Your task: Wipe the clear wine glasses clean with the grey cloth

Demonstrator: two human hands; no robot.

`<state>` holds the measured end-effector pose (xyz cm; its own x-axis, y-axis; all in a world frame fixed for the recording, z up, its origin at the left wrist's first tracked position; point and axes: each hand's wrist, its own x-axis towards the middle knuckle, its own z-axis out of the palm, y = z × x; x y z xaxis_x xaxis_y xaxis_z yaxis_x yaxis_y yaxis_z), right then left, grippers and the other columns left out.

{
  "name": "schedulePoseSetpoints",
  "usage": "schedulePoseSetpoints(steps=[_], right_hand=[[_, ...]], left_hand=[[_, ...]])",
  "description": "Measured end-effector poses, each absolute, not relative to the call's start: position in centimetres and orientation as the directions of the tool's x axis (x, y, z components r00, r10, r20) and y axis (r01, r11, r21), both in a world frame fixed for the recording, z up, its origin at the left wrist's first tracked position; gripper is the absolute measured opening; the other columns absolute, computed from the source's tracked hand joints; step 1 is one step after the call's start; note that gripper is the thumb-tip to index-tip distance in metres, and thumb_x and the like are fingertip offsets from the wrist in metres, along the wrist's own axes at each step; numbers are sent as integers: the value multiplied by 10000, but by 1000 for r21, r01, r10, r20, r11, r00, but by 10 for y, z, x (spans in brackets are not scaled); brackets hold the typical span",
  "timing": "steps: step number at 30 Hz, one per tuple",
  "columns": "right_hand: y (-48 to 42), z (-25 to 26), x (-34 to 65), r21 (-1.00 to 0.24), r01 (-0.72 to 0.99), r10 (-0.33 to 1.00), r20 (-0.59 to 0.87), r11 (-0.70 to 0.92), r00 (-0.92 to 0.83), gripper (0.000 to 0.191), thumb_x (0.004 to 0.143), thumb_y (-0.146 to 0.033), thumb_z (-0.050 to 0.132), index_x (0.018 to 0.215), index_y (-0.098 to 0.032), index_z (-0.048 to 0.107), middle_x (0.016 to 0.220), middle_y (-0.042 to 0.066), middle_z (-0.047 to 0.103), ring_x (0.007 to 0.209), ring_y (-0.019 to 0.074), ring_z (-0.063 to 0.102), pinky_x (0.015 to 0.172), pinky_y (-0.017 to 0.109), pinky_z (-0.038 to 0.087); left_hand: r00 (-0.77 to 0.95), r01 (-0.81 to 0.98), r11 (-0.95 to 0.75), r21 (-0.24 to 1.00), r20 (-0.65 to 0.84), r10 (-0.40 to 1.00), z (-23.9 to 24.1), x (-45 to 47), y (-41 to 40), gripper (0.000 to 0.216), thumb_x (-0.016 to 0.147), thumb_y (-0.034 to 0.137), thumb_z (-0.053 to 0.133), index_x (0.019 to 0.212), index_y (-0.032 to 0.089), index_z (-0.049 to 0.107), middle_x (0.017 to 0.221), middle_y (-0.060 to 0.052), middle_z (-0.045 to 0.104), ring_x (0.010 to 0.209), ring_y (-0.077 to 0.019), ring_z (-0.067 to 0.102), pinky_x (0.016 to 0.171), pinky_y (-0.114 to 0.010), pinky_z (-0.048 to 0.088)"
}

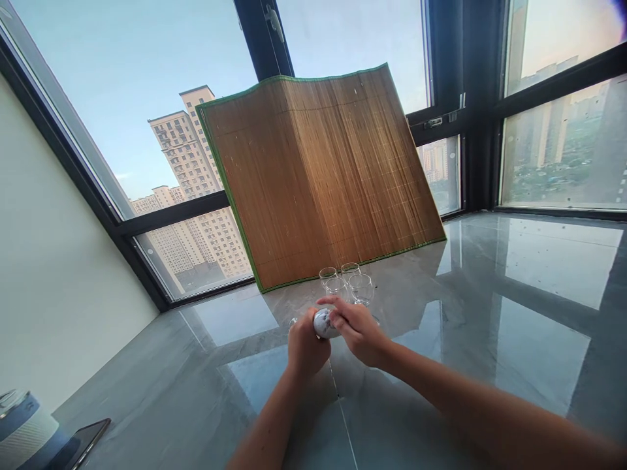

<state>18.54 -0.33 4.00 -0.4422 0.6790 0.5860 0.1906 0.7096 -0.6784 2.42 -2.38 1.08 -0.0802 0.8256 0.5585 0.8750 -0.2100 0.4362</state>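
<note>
Nearest us, our left hand (306, 349) is clenched around a small white rounded object (324, 324), and our right hand (356, 331) has its fingers (337, 318) closed on its top, low over the glossy table (490, 365). Its shape is mostly hidden, so we cannot tell its long axis or facing. Just beyond stand four small glasses (345, 282); we judge a slip or forward jerk could topple them. Farther back leans a bamboo mat (318, 176).
</note>
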Motion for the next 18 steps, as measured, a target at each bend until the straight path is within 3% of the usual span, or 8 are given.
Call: schedulePoseSetpoints(steps=[5, 18], right_hand=[[-1, 34, 184, -706, 136, 680, 584, 695, -443, 492, 944, -172, 359, 1411, -266, 479, 728, -11, 628, 675, 175, 555, 673, 289, 401], [4, 31, 178, -650, 221, 670, 604, 727, -431, 456, 886, -119, 441, 1316, -224, 551, 686, -11, 625, 627, 166, 546, 638, 272, 403]], left_hand=[[-110, 895, -168, 414, 570, 814, 11, 25, -25, 156, 764, 130, 576, 881, 227, 543, 731, -19, 687, 667, -206, 638, 561, -273, 266], [-122, 899, -155, 410, 574, 810, 6, 24, -22, 143, 766, 126, 596, 823, 226, 511, 692, -12, 668, 638, -194, 620, 552, -277, 228]])
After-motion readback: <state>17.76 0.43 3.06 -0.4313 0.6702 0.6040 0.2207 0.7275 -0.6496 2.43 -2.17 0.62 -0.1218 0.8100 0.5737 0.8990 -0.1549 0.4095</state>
